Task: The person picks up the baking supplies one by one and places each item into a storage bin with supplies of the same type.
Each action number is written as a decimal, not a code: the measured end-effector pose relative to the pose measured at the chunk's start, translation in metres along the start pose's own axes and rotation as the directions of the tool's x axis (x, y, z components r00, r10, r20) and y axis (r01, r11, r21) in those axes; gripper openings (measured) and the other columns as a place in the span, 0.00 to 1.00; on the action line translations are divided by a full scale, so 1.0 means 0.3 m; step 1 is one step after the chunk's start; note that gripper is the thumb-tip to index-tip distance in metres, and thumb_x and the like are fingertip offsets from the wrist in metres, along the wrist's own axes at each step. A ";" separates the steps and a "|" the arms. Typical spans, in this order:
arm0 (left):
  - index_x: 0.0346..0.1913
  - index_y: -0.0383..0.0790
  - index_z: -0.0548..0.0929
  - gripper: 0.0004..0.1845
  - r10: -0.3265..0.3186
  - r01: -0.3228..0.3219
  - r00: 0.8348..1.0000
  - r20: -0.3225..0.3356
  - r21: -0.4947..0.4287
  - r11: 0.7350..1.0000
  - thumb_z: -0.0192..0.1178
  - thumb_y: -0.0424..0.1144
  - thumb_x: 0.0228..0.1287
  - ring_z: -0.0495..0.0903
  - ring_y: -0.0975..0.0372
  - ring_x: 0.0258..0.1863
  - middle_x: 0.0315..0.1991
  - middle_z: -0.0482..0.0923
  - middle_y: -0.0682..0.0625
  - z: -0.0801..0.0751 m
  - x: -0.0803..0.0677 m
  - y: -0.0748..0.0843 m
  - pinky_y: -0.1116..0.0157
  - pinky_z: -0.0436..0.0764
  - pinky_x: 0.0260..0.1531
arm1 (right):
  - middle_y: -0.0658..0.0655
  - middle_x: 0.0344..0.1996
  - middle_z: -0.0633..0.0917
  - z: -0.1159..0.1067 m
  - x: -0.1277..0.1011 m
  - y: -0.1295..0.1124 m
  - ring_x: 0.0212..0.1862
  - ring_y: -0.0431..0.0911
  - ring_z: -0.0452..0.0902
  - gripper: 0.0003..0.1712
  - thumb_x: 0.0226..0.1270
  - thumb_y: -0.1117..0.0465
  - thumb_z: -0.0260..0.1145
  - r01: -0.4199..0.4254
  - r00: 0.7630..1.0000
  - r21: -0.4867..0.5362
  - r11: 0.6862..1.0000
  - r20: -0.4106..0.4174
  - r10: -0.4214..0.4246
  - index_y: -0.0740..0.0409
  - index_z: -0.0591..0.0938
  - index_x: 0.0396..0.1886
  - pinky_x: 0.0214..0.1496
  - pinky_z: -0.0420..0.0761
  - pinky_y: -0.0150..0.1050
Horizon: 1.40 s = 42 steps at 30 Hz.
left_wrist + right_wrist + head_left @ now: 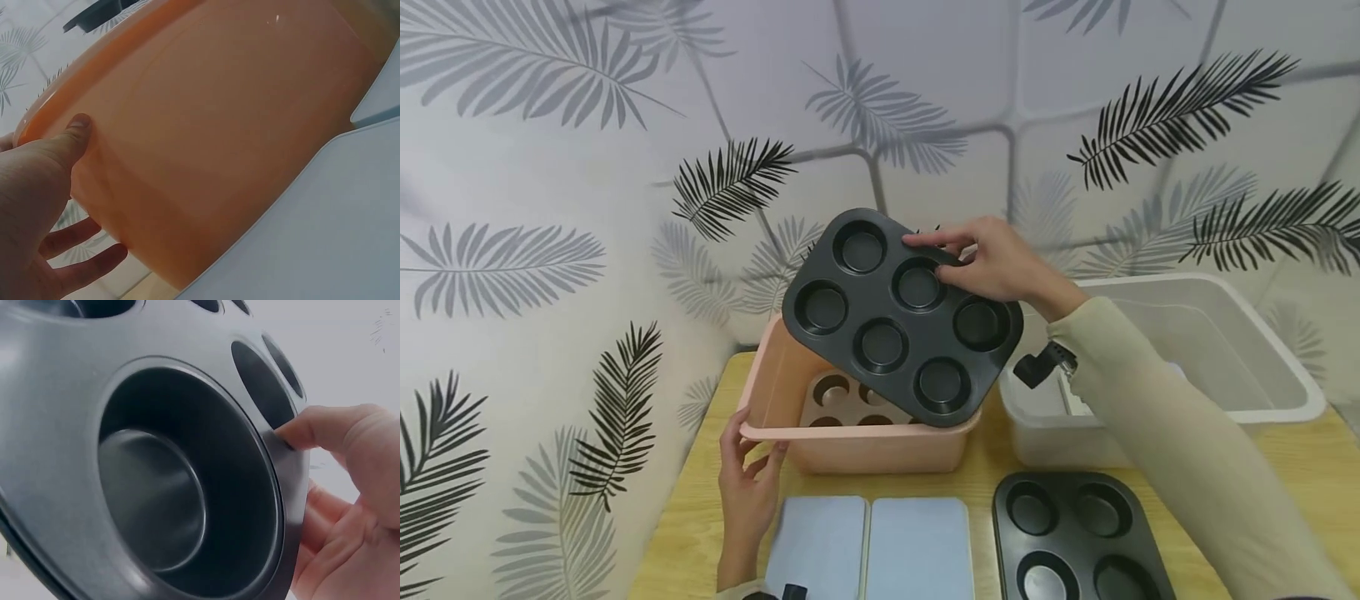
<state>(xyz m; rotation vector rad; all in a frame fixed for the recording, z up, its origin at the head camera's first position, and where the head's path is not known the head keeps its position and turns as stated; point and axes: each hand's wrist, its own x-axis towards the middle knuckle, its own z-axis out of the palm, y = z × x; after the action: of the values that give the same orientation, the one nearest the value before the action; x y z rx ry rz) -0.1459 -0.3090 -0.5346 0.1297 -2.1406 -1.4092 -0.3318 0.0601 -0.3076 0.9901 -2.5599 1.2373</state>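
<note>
My right hand grips the far long edge of a dark muffin pan, its thumb on the top face by a cup. The pan is tilted above a pink plastic bin, its several cups facing me. In the right wrist view, the thumb of the right hand presses the muffin pan near its edge. At the bin's left front corner, my left hand holds the rim. The left wrist view shows the left thumb against the outer wall of the pink bin. Inside lies a lighter, pinkish muffin pan.
A white plastic bin stands right of the pink one, partly behind my right forearm. Another dark muffin pan lies on the wooden table at front right. Two pale blue flat panels lie side by side at the front.
</note>
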 end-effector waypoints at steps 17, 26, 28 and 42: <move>0.80 0.41 0.69 0.40 0.070 -0.069 0.997 0.025 -0.031 0.997 0.72 0.22 0.68 0.83 0.71 0.51 0.74 0.71 0.50 -0.018 0.013 0.002 0.77 0.88 0.44 | 0.61 0.44 0.94 0.139 0.136 0.025 0.21 0.39 0.52 0.31 0.69 0.72 0.69 0.093 0.977 0.116 0.989 0.182 -0.114 0.42 0.89 0.67 0.25 0.59 0.32; 0.77 0.39 0.70 0.39 0.095 -0.094 0.994 0.047 -0.025 0.995 0.72 0.22 0.67 0.83 0.74 0.50 0.73 0.73 0.46 -0.017 0.028 0.003 0.77 0.88 0.42 | 0.62 0.36 0.92 0.217 0.142 0.069 0.20 0.39 0.54 0.33 0.66 0.72 0.68 0.071 0.965 0.039 0.997 0.250 -0.079 0.40 0.89 0.66 0.25 0.60 0.31; 0.78 0.40 0.70 0.39 0.081 -0.079 0.995 0.054 -0.029 0.996 0.73 0.22 0.67 0.83 0.73 0.50 0.73 0.72 0.48 -0.016 0.030 0.005 0.76 0.89 0.42 | 0.61 0.35 0.91 0.235 0.142 0.077 0.20 0.39 0.56 0.33 0.66 0.71 0.69 0.073 0.960 0.007 0.997 0.271 -0.073 0.39 0.89 0.67 0.25 0.61 0.31; 0.77 0.40 0.70 0.38 0.068 -0.066 0.994 0.081 -0.026 0.997 0.73 0.23 0.67 0.83 0.72 0.51 0.76 0.70 0.45 -0.018 0.049 -0.006 0.75 0.89 0.45 | 0.56 0.43 0.88 0.364 0.148 0.090 0.30 0.43 0.63 0.32 0.71 0.70 0.70 0.052 0.890 -0.156 0.986 0.456 0.025 0.32 0.88 0.67 0.31 0.61 0.35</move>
<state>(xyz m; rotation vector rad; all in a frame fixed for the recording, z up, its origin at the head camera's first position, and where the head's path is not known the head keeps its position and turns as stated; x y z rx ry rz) -0.1557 -0.3198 -0.5288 -0.0093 -2.1731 -1.4228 -0.3656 -0.0308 -0.3797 1.3986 -2.9296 0.8421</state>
